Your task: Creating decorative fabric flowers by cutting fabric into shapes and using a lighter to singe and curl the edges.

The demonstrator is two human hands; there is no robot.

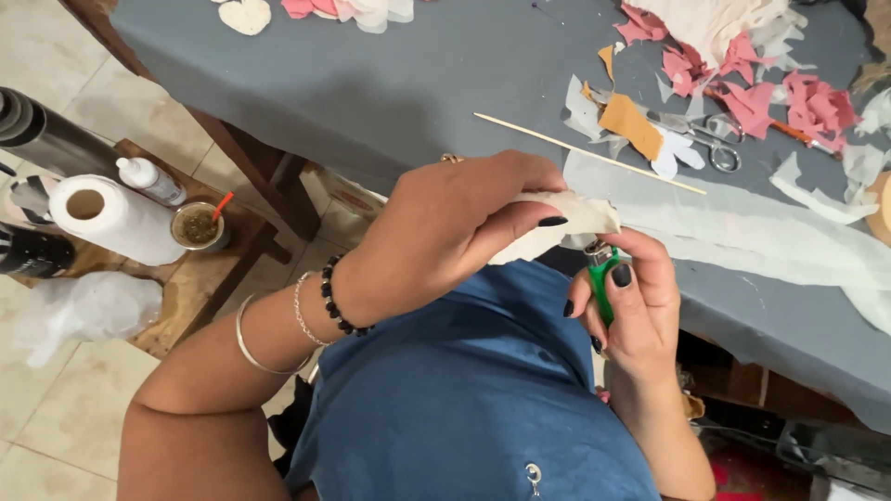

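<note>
My left hand [455,223] pinches a cream-white piece of fabric [571,221] between thumb and fingers, above my blue-clad lap. My right hand [631,311] grips a green lighter [603,278] upright, thumb on its metal top, right under the fabric's edge. No flame is visible. A thin wooden stick [589,153] lies on the grey cloth-covered table [371,83] just beyond both hands.
Scissors [715,139] lie among pink [817,102], white and tan fabric scraps at the table's right. A strip of white cloth [770,232] runs along the table edge. On a low wooden stool at left stand a paper roll [111,215], a small bottle [148,178] and a cup with a straw [200,225].
</note>
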